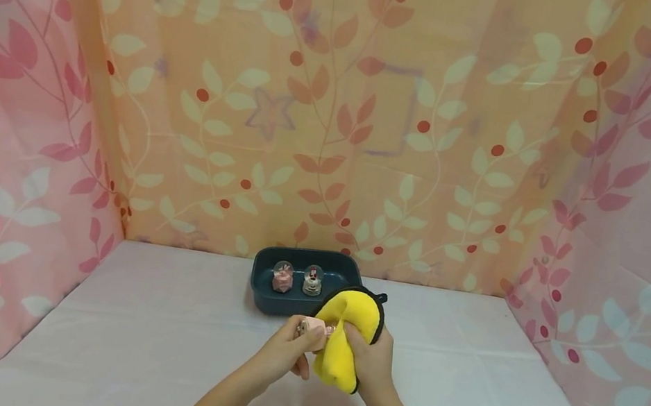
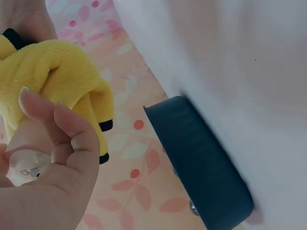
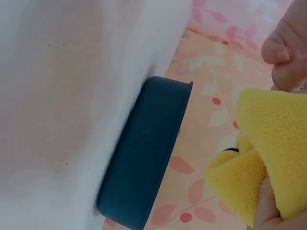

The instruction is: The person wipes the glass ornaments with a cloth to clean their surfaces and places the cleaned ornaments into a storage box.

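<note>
My left hand (image 1: 280,353) holds a small pink snow globe (image 1: 314,331) on its side by the base, its other end against a yellow cloth (image 1: 370,315). White relief detail with a dark mark shows on the snow globe (image 2: 28,165) in the left wrist view. Bunched in my right hand (image 1: 377,365), the plush cloth has black edging and a black loop. Its folds hide the globe end. In the right wrist view, fingers (image 3: 266,206) of the right hand grip the cloth from below.
Behind the hands, a dark blue tray (image 1: 279,305) stands on the white-covered table (image 1: 167,334). Two snow globes, one pink (image 1: 283,278) and one whitish (image 1: 312,281), stand inside it. Leaf-patterned curtains (image 1: 337,127) close off the back and both sides.
</note>
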